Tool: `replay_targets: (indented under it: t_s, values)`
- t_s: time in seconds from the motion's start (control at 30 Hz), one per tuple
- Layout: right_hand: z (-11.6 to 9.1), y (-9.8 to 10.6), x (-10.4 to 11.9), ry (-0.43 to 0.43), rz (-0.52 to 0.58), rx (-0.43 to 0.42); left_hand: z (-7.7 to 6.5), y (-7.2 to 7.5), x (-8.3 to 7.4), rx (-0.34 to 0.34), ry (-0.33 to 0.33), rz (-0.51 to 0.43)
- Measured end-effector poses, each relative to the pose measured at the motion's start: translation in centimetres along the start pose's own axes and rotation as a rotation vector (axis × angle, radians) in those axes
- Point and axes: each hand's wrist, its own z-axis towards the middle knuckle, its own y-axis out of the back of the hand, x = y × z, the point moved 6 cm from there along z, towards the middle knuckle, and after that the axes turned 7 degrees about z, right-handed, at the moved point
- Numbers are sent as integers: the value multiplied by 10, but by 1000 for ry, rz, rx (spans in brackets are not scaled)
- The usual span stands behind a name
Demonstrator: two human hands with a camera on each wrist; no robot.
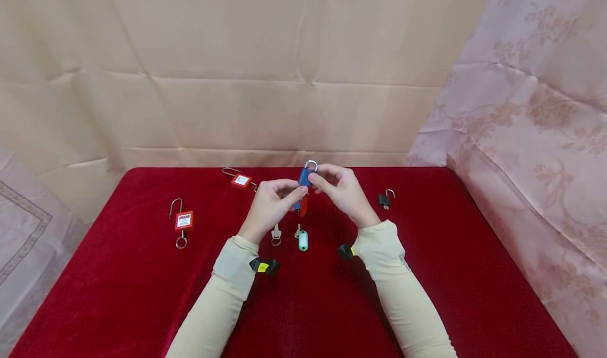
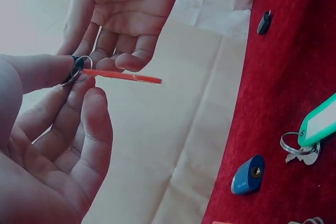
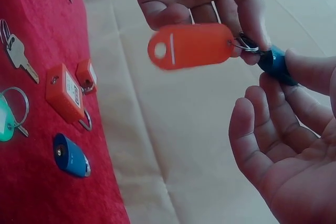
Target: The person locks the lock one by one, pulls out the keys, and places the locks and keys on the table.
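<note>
My right hand (image 1: 346, 194) pinches a blue padlock (image 1: 305, 177) between thumb and fingers, its silver shackle upward in the head view. My left hand (image 1: 267, 207) pinches a black-headed key (image 2: 77, 66) at the padlock's lower end. A split ring joins the key to an orange-red key tag (image 3: 191, 45), which hangs free. Fingers hide the key's blade, so how deep it sits in the lock I cannot tell. Both hands are held above the table. A second blue padlock (image 3: 72, 155) stands on the cloth beyond them, partly hidden in the head view.
The red-covered table (image 1: 303, 305) also bears red padlocks (image 1: 184, 221) with keys at the left, a black padlock (image 1: 384, 201) at the right, a key with a green tag (image 1: 303, 240) and a bare key on a ring (image 1: 276, 235). A beige curtain (image 1: 265, 110) hangs behind.
</note>
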Motion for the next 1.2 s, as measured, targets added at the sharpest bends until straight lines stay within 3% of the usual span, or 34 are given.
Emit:
replay_targets:
  t_s: [0.5,0.93,1.2]
  values:
    - [-3,1,0,12,13,-1,0,-2,-4,-52,-54,25]
    - [-5,1,0,-14,-7,-4,-1,-3,-2,-43,-19,36]
    - [-4,4,1,-14,-8,-7,1,-5,-4,-55,-36,25]
